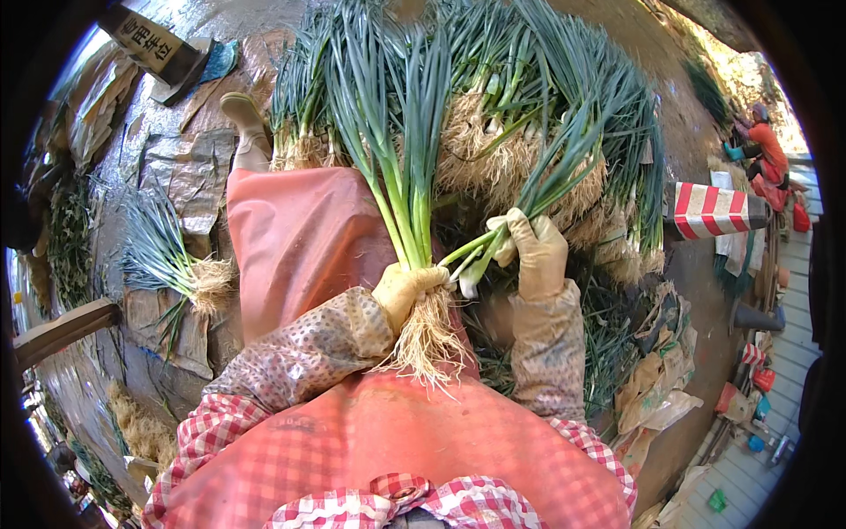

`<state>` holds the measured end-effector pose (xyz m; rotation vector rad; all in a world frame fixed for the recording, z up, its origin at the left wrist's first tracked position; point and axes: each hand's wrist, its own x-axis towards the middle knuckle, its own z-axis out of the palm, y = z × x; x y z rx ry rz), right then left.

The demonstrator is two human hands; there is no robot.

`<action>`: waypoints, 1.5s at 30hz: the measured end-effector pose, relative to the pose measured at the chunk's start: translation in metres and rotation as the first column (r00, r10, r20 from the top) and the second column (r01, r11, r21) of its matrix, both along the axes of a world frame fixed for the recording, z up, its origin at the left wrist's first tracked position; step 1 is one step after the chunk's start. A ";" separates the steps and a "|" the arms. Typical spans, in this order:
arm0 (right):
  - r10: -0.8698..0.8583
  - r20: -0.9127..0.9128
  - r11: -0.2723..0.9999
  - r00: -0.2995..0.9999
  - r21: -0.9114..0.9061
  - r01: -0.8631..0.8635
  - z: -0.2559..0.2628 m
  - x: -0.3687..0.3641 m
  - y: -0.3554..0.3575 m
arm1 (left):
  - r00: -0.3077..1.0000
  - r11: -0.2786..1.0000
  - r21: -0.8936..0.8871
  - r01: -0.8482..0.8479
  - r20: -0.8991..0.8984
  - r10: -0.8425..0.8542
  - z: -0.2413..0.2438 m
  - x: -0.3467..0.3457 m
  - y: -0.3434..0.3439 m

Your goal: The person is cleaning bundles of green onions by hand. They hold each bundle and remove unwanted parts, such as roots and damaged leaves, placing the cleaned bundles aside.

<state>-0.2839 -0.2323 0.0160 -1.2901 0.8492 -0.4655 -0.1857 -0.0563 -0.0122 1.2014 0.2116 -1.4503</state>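
Observation:
My gloved left hand [406, 291] is closed around a bunch of green onions [411, 198] just above their pale roots, which hang down over my apron [410, 423]. Its long green leaves point away from me. To the right, my gloved right hand [534, 248] grips a few more green onion stalks [543, 192] by their lower part. A white bulb end [470, 281] sticks out below that hand, close beside the left hand's bunch. Beyond both hands lies a large heap of green onions [502, 86], roots towards me.
A smaller onion bundle [175, 258] lies at left on flattened packaging [188, 165]. Loose trimmed leaves [598, 350] and crumpled bags [654, 377] lie at right. Traffic cones stand far left [155, 49] and right [717, 210]. A person in orange [770, 149] sits at far right.

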 end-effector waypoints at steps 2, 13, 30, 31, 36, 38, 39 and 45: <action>-0.034 -0.167 0.999 0.985 -0.037 0.028 0.011 -0.011 0.005 | 1.000 1.000 0.003 -0.003 0.001 0.003 0.003 -0.001 -0.002; 0.078 0.073 0.966 0.994 -0.253 -0.057 0.041 -0.067 0.028 | 0.974 0.959 -0.284 0.009 -0.213 -0.072 -0.021 0.007 0.003; 0.334 -0.195 0.592 0.922 -0.718 -0.367 -0.026 -0.005 0.034 | 0.999 0.999 -0.046 -0.029 -0.038 0.028 -0.018 0.002 0.001; 0.539 -0.083 0.496 0.838 -0.773 -0.396 -0.011 -0.009 0.041 | 0.993 0.997 -0.053 -0.051 -0.106 0.045 -0.022 0.004 0.002; 0.457 0.244 0.881 0.855 -0.254 -0.398 0.051 -0.059 0.036 | 0.955 0.969 -0.234 -0.084 -0.296 0.011 -0.039 0.006 0.005; 0.133 0.172 0.958 0.976 -0.274 -0.082 0.050 -0.061 0.041 | 0.974 0.969 -0.245 0.008 -0.217 -0.063 -0.036 0.007 0.002; 0.040 0.008 0.925 0.999 -0.378 -0.034 0.044 -0.051 0.047 | 0.981 0.973 -0.229 -0.039 -0.194 -0.006 -0.035 0.005 0.003; 0.439 -0.003 0.827 0.898 -0.390 -0.406 -0.007 -0.035 0.069 | 0.923 0.976 -0.161 -0.150 -0.376 0.080 -0.025 -0.001 0.000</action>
